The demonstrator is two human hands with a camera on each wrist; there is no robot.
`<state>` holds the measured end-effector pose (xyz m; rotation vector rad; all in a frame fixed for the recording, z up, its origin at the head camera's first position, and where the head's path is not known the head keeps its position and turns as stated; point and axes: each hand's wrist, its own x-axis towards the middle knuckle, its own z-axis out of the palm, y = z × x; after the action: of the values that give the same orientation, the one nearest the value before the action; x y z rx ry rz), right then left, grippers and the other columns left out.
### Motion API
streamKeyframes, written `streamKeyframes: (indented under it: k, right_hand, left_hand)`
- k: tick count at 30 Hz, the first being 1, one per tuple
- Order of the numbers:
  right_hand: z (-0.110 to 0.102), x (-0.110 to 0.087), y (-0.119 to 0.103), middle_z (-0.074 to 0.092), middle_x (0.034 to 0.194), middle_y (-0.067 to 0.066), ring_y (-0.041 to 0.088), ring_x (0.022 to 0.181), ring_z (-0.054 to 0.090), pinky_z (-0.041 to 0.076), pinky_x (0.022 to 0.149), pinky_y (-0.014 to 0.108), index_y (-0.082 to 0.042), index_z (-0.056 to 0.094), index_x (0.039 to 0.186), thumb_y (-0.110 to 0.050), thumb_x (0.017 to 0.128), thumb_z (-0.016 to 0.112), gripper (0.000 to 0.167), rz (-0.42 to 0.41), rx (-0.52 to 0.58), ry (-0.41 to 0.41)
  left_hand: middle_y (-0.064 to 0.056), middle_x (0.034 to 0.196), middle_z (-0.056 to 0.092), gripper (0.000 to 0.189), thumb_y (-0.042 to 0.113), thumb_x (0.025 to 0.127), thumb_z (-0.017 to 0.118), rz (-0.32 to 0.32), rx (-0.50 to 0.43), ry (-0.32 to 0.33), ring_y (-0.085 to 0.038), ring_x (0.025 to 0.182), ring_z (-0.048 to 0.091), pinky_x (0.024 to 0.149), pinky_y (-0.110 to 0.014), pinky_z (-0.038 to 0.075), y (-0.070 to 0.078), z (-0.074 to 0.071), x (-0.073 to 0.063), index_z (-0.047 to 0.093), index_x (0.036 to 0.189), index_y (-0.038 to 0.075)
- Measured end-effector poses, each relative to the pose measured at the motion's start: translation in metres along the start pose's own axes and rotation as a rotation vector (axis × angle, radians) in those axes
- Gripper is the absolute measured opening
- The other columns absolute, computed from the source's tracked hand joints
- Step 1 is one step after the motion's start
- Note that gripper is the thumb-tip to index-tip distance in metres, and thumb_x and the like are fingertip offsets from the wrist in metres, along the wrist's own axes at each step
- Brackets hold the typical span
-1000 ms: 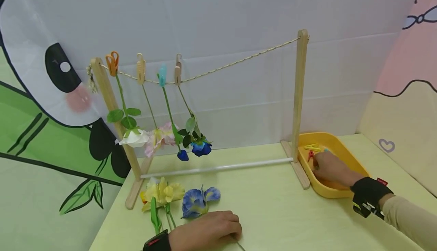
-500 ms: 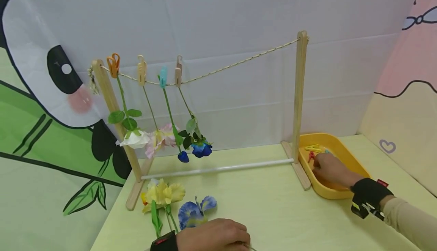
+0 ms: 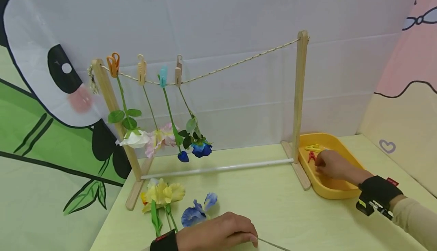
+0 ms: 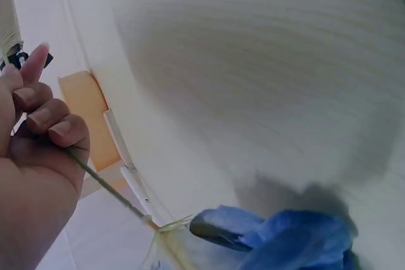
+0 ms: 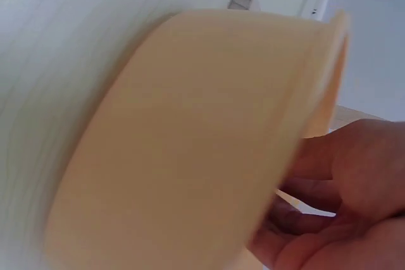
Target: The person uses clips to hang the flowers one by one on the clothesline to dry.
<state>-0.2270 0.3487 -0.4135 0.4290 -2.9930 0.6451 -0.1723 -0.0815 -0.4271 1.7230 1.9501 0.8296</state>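
Note:
My left hand (image 3: pixel 218 232) grips the thin stem of a blue iris (image 3: pixel 194 216) low over the table. In the left wrist view its fingers (image 4: pixel 50 115) curl round the green stem, and the blue petals (image 4: pixel 297 241) are at the bottom. Over at the right, my right hand (image 3: pixel 332 164) reaches into a yellow tray (image 3: pixel 329 193) with fingers bent. Beside it in the tray lie a yellow clothespin (image 3: pixel 312 148) and a red clothespin (image 3: pixel 312 156). The tray wall (image 5: pixel 177 137) hides the right fingertips in the right wrist view, so what they hold cannot be seen.
A wooden rack (image 3: pixel 300 99) carries a sagging rope (image 3: pixel 239 61). Several flowers hang head down from it on clothespins, among them a white rose (image 3: pixel 134 139) and a blue rose (image 3: pixel 201 148). Yellow flowers (image 3: pixel 164 194) lie on the table by the rack's left foot.
My left hand has shifted right with the iris, and more of the stem shows beyond its fingers. The right hand has moved slightly right within the tray.

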Motion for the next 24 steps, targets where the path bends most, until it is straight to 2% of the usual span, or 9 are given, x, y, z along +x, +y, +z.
streamKeyframes:
  k: [3,5,7,11,17,20,24]
  right_hand:
    - [-0.007,0.000,-0.003,0.063,0.078,0.003,0.016,0.068,0.052,0.049,0.061,0.028,0.006,0.071,0.090,0.002,0.088,0.076,0.006,-0.018,0.004,0.028]
    - [-0.014,0.000,-0.008,0.065,0.080,0.003,0.016,0.070,0.053,0.050,0.061,0.028,0.006,0.071,0.093,0.002,0.089,0.075,0.008,-0.028,0.007,0.060]
    - [-0.022,-0.001,-0.015,0.066,0.083,0.004,0.016,0.071,0.055,0.052,0.062,0.028,0.006,0.071,0.096,0.002,0.090,0.074,0.009,-0.047,0.005,0.101]
    - [-0.039,-0.003,-0.035,0.070,0.089,0.007,0.017,0.075,0.060,0.058,0.068,0.033,0.006,0.071,0.102,0.003,0.091,0.073,0.011,-0.075,0.022,0.165]
    - [-0.054,0.000,-0.076,0.071,0.094,0.005,0.018,0.084,0.067,0.061,0.079,0.039,0.001,0.072,0.103,0.003,0.093,0.073,0.011,-0.203,0.101,0.207]
    - [-0.062,0.007,-0.101,0.073,0.098,0.004,0.018,0.087,0.070,0.061,0.081,0.036,-0.003,0.074,0.105,0.002,0.093,0.073,0.012,-0.253,0.159,0.235]
    - [-0.072,0.020,-0.131,0.075,0.102,0.003,0.016,0.090,0.073,0.059,0.081,0.026,-0.006,0.076,0.107,-0.003,0.094,0.074,0.013,-0.323,0.236,0.302]
  left_hand:
    - [0.009,0.114,0.066,0.027,0.020,0.113,0.038,0.029,0.031,0.108,0.001,0.098,0.062,0.085,-0.014,0.050,0.003,-0.004,0.002,0.065,0.119,0.017]
    - [0.008,0.111,0.067,0.027,0.017,0.113,0.038,0.038,0.065,0.189,0.001,0.088,0.059,0.079,-0.014,0.049,0.006,-0.010,0.004,0.065,0.116,0.017]
    - [0.007,0.101,0.065,0.027,0.016,0.113,0.038,0.025,0.064,0.257,0.001,0.079,0.053,0.074,-0.015,0.047,0.009,-0.017,0.006,0.064,0.117,0.018]
    - [0.004,0.084,0.056,0.026,0.013,0.113,0.037,0.019,0.006,0.397,0.000,0.069,0.042,0.067,-0.017,0.043,0.016,-0.032,0.009,0.063,0.117,0.018]
    - [-0.001,0.076,0.049,0.028,0.000,0.111,0.036,0.100,-0.034,0.636,-0.005,0.059,0.035,0.056,-0.021,0.038,0.023,-0.055,0.018,0.062,0.112,0.011]
    - [-0.004,0.075,0.047,0.028,-0.001,0.111,0.034,0.135,-0.089,0.735,-0.009,0.056,0.034,0.051,-0.024,0.036,0.024,-0.066,0.023,0.060,0.110,0.009]
    - [-0.009,0.074,0.045,0.027,0.000,0.112,0.032,0.193,-0.158,0.853,-0.017,0.056,0.040,0.050,-0.030,0.038,0.023,-0.084,0.031,0.059,0.107,0.003]
